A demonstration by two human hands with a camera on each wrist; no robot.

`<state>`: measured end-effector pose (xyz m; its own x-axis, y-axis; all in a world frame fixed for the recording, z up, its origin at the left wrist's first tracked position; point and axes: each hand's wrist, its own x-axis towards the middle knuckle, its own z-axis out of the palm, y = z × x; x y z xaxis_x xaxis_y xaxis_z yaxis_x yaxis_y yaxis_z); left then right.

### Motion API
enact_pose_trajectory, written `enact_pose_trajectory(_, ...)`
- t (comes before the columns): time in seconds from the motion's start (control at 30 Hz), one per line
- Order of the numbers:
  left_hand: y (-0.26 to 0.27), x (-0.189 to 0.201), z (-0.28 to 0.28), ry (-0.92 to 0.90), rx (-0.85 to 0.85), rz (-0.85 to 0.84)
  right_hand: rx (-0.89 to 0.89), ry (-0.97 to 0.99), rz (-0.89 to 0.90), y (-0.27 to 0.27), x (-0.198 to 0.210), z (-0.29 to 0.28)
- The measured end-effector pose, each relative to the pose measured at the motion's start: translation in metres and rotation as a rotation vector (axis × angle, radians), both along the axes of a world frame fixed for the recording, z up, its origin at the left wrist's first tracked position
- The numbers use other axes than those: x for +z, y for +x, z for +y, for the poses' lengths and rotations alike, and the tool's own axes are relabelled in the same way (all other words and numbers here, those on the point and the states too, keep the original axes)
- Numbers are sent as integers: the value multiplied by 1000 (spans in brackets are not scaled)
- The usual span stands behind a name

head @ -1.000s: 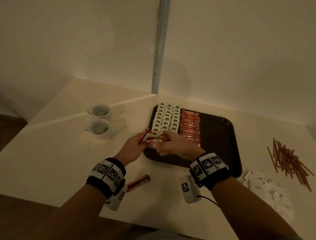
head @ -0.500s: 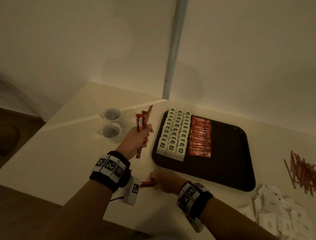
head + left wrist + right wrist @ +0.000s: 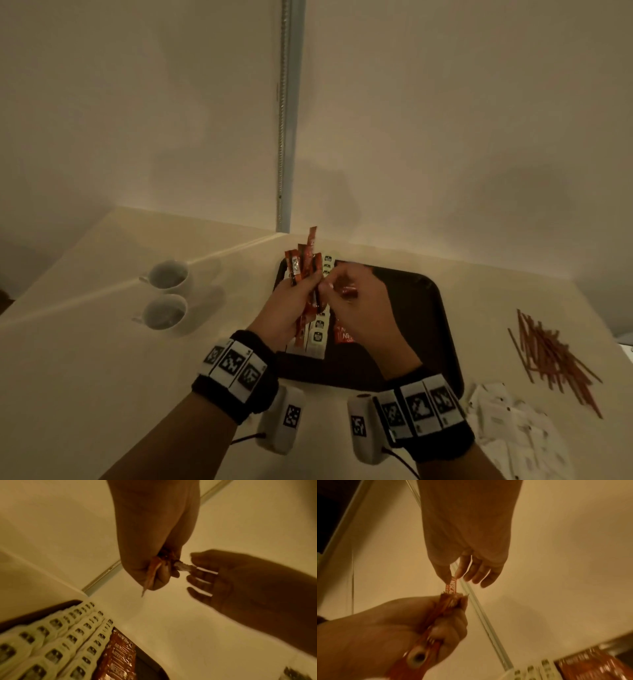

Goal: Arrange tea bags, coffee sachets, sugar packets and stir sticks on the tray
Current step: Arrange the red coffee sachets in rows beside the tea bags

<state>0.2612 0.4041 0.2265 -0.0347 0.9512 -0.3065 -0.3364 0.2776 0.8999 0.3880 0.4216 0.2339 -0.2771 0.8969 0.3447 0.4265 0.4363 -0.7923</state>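
My left hand (image 3: 306,282) grips a bunch of red coffee sachets (image 3: 303,263) upright above the left part of the dark tray (image 3: 421,308). My right hand (image 3: 329,286) pinches one coffee sachet (image 3: 451,584) between thumb and forefinger, at the end where it sticks out of the bunch (image 3: 450,601); its other fingers are spread. White tea bags (image 3: 60,642) lie in rows on the tray, with a column of coffee sachets (image 3: 120,655) beside them. The hands partly hide both rows in the head view.
Two white cups (image 3: 168,275) (image 3: 166,311) stand left of the tray. A heap of brown stir sticks (image 3: 548,349) and a pile of white sugar packets (image 3: 510,425) lie on the table to the right. A wall with a metal strip (image 3: 286,137) rises behind.
My right hand has left the table's front edge, where it took a loose sachet, and come up to the bunch. My left hand has carried the bunch right, over the tray.
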Motion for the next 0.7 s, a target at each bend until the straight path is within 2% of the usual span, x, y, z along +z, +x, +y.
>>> enact_pose_trajectory(0.07, 5, 5, 4, -16, -138, 109, -48, 127, 15, 10, 14, 11)
enact_pose_trajectory(0.13, 12, 10, 5, -14, -265, 132, 12, 149, 8, 15, 28, 24)
enact_pose_trajectory(0.23, 20, 12, 7, -14, -364, 73, 131, 15, -68, 14, 34, 34)
enact_pose_trajectory(0.33, 23, 8, 8, -40, -448, 35, 186, -225, -129, 20, 31, 38)
enact_pose_trajectory(0.43, 24, 1, 9, -126, -460, -34, 285, -432, -178, 25, 26, 39)
enact_pose_trajectory(0.57, 29, -3, 7, -223, -439, -40, 334, -546, -198, 26, 20, 38)
enact_pose_trajectory(0.63, 30, -7, 11, -211, -382, -48, 265, -507, -104, 28, 11, 39)
enact_pose_trajectory(0.7, 26, -7, 15, -201, -296, -53, 117, -451, -23, 36, 3, 39)
